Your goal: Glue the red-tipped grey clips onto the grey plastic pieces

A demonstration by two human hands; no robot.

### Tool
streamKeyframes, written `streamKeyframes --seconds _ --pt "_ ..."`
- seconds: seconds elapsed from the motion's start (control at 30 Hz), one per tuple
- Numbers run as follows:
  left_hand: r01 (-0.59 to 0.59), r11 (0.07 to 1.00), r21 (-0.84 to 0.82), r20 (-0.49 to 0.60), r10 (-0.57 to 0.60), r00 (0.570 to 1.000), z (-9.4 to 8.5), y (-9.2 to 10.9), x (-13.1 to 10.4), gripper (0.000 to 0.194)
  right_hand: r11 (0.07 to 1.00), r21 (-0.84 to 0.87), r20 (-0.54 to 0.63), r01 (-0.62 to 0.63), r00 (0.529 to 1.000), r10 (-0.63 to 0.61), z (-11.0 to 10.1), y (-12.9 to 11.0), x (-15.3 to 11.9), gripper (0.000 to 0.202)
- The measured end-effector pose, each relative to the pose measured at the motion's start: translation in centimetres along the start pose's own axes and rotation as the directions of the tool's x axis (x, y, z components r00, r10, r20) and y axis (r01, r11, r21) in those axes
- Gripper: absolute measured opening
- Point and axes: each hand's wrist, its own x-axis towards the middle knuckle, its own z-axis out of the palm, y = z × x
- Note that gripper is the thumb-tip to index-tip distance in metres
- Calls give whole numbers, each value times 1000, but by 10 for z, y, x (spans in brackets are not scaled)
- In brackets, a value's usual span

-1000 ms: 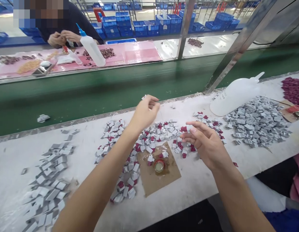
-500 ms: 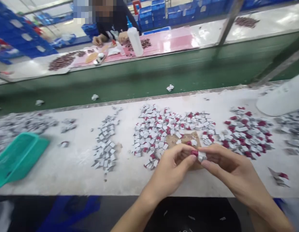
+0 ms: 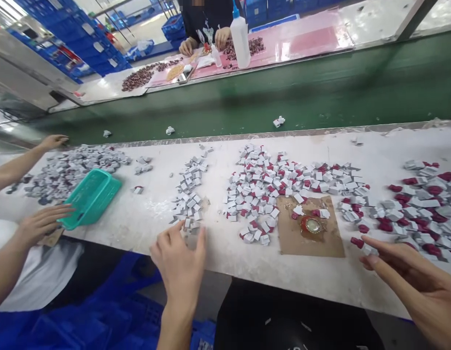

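Note:
At the near end of a narrow pile of small pale-grey pieces, my left hand has its thumb and fingers apart. Its fingertips reach the lowest pieces, and I see nothing held. Between thumb and forefinger, my right hand pinches a small grey and dark-red piece, just above the table. A brown cardboard square lies between my hands, bearing a wet, shiny round patch with a red rim and a couple of grey-and-red pieces. Behind it spreads a pile of grey-and-red pieces.
More grey-and-red pieces lie at the right. On the left, a co-worker's hands are by a teal basket and a grey heap. A green belt carries a few pieces. Across it sits another person near a white bottle.
My hands have parted: the left moved to the grey pile, the right moved right with the grey and dark-red piece. The view shifted left, bringing the co-worker's arms into sight.

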Motion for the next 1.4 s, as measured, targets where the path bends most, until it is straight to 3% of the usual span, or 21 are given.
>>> streamKeyframes --seconds 0.2,0.33,0.43,0.6,0.73,1.03,1.23,1.4 --pt "-9 1000 4 0 9 1000 4 3 9 41 996 83 21 -26 999 24 14 -30 5 18" --pt "-87 983 -161 -1 88 996 2 12 7 24 985 170 43 21 999 -28 26 -40 3 15" --pt "-103 941 -321 56 128 990 0 24 -4 21 982 179 82 52 994 -68 36 -46 3 15" --pt "38 730 -682 205 142 968 1 47 -28 23 985 149 108 85 989 -102 45 -51 6 16" --pt "106 604 -790 292 218 931 3 64 -36 19 988 127 124 89 987 -105 45 -49 6 17" --pt "7 531 -847 172 263 949 -17 89 -30 17 985 155 124 71 988 -91 49 -52 9 17" --pt "141 462 -876 322 342 883 -18 112 -30 20 963 268 80 15 996 -38 46 -53 8 20" --pt "387 229 -893 449 501 739 -19 156 -33 12 771 618 138 -152 987 84 42 -55 12 11"
